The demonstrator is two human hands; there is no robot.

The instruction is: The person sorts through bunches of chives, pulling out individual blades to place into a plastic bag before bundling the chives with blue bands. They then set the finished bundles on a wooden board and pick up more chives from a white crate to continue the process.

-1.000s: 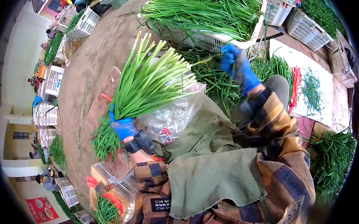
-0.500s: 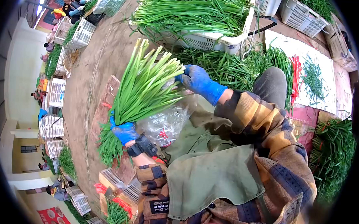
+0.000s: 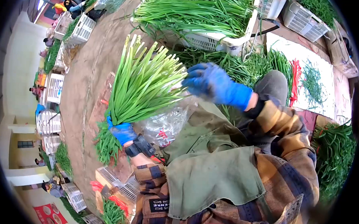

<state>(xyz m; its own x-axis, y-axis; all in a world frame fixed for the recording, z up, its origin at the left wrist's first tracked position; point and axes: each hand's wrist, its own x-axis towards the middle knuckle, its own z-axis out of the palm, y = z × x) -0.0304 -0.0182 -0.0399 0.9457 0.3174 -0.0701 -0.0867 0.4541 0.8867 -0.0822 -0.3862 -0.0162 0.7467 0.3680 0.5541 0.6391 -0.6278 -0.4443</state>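
Brown floor (image 3: 107, 42) alongside the white crate (image 3: 234, 41). Near the crate, a bunch of long green stems (image 3: 143, 87): flat blades paling to yellowish white at blunt ends, fanned there, narrowed at the grip, leaves drooping past it. Long axis aslant, pale ends toward the crate, leaf tips away from it. Left hand (image 3: 123, 133), blue-gloved, wrapped around the leafy half, farther from the crate. Right hand (image 3: 212, 82) nearer the crate, fingers bent and blurred beside the pale ends; cannot tell whether pinching a stem.
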